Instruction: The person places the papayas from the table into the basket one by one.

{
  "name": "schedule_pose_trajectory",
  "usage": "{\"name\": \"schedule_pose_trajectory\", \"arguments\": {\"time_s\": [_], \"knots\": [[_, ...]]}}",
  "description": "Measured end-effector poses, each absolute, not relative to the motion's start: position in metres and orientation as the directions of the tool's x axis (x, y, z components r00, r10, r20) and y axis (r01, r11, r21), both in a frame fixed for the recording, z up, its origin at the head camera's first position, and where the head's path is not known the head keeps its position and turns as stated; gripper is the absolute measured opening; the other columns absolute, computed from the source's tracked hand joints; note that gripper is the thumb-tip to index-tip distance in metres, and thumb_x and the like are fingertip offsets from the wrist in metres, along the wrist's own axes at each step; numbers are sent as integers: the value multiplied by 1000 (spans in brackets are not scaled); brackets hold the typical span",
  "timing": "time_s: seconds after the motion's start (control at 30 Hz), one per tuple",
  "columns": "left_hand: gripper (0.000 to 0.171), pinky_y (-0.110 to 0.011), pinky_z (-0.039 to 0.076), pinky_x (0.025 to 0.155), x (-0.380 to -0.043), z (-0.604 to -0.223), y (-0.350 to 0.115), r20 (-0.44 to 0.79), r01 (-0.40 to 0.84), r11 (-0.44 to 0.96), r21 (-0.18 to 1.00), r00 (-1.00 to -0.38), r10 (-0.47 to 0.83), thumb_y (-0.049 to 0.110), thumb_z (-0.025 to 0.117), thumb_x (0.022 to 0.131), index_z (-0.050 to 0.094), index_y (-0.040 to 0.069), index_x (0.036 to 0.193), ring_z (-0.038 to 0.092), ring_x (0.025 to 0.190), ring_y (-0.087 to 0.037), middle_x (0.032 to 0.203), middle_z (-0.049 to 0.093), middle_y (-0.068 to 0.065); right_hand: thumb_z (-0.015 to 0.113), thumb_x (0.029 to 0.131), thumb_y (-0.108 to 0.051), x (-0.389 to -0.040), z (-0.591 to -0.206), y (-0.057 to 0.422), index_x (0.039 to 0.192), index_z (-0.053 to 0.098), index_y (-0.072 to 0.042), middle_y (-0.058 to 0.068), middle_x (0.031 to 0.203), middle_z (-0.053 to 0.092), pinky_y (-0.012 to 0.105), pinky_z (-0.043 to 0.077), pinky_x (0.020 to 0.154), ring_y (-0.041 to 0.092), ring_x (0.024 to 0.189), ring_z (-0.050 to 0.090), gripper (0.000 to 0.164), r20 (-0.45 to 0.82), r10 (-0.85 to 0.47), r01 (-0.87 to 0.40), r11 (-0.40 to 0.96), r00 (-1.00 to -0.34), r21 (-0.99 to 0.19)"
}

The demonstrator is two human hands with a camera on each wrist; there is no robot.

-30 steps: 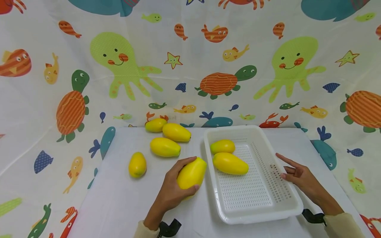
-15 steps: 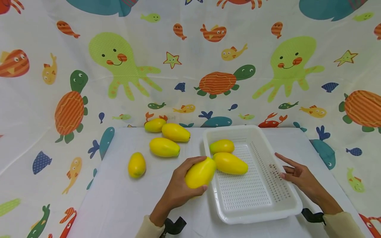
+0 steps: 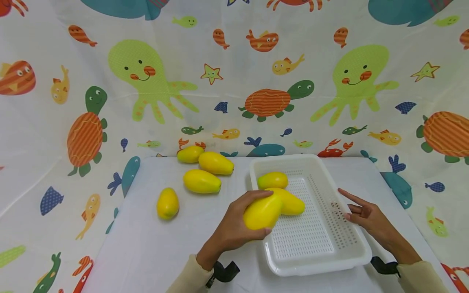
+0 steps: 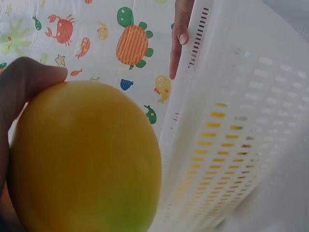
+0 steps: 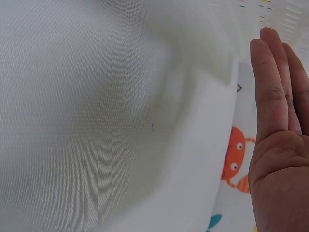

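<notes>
Above the left rim of a white, perforated plastic basket [image 3: 304, 240], the left hand [image 3: 234, 224] has its grip curled round a smooth, yellow, oblong fruit [image 3: 261, 213]. Two similar yellow fruits [image 3: 272, 180] lie inside; four loose yellow ones [image 3: 202, 181] lie leftward on the white-covered tabletop [image 3: 146, 244]. The right hand [image 3: 366, 215], its grip released, fingers mostly extended, rests at the basket's right side.

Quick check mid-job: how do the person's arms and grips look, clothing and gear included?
The left sleeve and right sleeve show plain beige. Near each cuff sits a bent black wrist piece. The left grip and right grip are bare, with no gloves or rings showing.
</notes>
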State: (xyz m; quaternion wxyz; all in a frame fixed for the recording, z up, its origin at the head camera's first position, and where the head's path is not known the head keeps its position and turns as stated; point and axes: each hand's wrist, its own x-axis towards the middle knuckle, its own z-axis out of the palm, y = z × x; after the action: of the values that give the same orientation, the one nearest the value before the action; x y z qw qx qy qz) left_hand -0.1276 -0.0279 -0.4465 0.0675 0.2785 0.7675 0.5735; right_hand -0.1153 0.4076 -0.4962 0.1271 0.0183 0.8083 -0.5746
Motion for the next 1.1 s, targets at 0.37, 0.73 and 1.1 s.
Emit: {"name": "schedule_pose_trajectory", "arguments": {"time_s": [0.37,0.73,1.1], "knots": [[80,-36,55,108,-130,-439,-11,216,365,173,915,-804,554,32,86,80,51,47,151,57,129,-12,154,52,23,69,103,-17,-116,-498,408,169,30,-31,-35,129,66,50,67,80,10,108,78,77,-222,-116,171,341,-968,-924],[81,-33,55,107,-135,-437,3,236,410,172,896,-767,597,35,84,79,51,43,153,56,132,-11,155,54,18,69,103,-19,-116,-498,409,168,30,-33,-33,126,68,50,67,80,12,107,79,77,-233,-103,183,355,-967,-917],[79,-29,54,104,-137,-439,18,263,445,145,884,-729,632,37,83,79,53,40,153,57,133,-8,155,55,19,69,103,-16,-116,-499,408,168,30,-31,-33,127,67,52,66,79,13,107,79,78,-222,-105,174,342,-969,-923]]}}
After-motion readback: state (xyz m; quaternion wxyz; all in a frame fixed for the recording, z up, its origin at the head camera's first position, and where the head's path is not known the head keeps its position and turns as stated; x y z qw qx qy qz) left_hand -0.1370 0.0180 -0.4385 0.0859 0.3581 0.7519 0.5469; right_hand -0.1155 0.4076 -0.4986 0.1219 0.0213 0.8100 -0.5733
